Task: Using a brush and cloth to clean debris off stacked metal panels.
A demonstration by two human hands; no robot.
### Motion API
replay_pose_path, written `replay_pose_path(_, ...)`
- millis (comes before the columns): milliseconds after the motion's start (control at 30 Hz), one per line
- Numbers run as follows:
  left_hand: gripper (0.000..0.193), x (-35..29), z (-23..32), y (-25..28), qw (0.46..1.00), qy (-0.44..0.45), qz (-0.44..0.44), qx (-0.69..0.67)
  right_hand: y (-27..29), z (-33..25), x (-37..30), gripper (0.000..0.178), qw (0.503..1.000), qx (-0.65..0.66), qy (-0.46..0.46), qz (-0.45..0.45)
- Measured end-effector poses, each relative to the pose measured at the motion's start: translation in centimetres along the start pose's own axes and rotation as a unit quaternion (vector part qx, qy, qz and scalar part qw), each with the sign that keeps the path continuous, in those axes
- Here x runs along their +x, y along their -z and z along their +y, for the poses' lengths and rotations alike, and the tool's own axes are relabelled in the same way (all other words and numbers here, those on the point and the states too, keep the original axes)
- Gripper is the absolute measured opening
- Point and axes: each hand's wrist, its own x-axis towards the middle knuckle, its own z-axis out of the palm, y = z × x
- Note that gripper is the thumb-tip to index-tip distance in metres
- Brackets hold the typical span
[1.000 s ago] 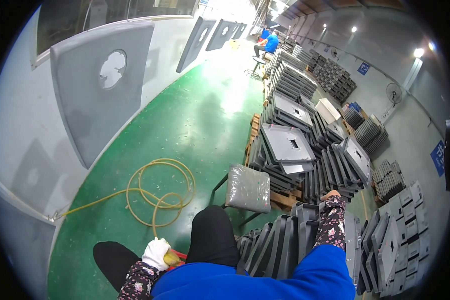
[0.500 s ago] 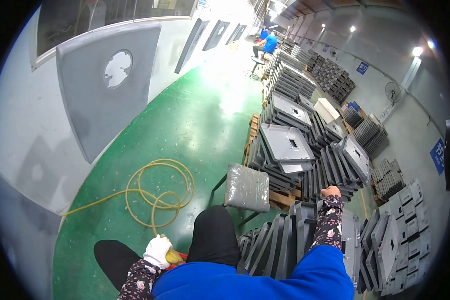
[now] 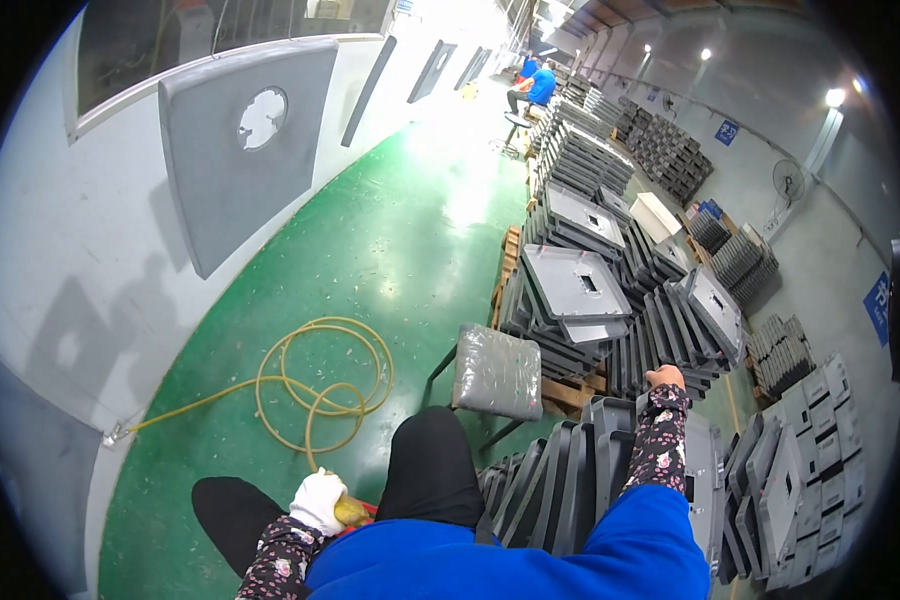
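My left hand (image 3: 318,501), in a white glove, is closed low in front of my lap. It grips a yellow tool (image 3: 351,511), mostly hidden, and the yellow hose (image 3: 313,450) runs up to this hand from loops on the floor. My bare right hand (image 3: 666,376) reaches out ahead to the right, with its fingers curled, beside the stacked grey panels (image 3: 670,330). Whether it holds a panel edge is hidden. Beneath my right forearm stands a row of grey panels (image 3: 555,480) on edge.
A grey panel with a ragged round hole (image 3: 200,170) hangs by the left wall. A plastic-covered stool (image 3: 498,372) stands ahead on the green floor (image 3: 240,330). Pallets (image 3: 505,275) of stacked panels line the right. A person in blue (image 3: 542,86) sits far off.
The large holed panel at the left has shifted up and right in view, and the panel beyond it looks narrower. My hands hold nearly the same places.
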Motion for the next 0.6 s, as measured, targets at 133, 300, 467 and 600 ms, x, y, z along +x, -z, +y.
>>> replay_pose_path(133, 0.031, -0.01, 0.43, 0.23, 1.000, 0.017, -0.013, 0.022, -0.04, -0.45, -0.38, 0.033, 1.000, 0.013, 0.003, 0.001)
replay_pose_path(300, 0.032, -0.11, 0.22, -0.05, 1.000, 0.014, -0.009, 0.027, 0.12, -0.46, -0.34, 0.033, 1.000, 0.016, 0.008, -0.004)
replay_pose_path(467, 0.031, -0.27, 0.35, -0.09, 0.999, 0.035, -0.012, 0.000, 0.26, -0.68, -0.56, 0.033, 1.000, 0.013, 0.002, -0.004)
replay_pose_path(600, 0.030, -0.23, 0.25, -0.09, 1.000, 0.018, -0.013, 0.011, 0.45, -0.61, -0.73, 0.034, 1.000, 0.018, 0.000, -0.005)
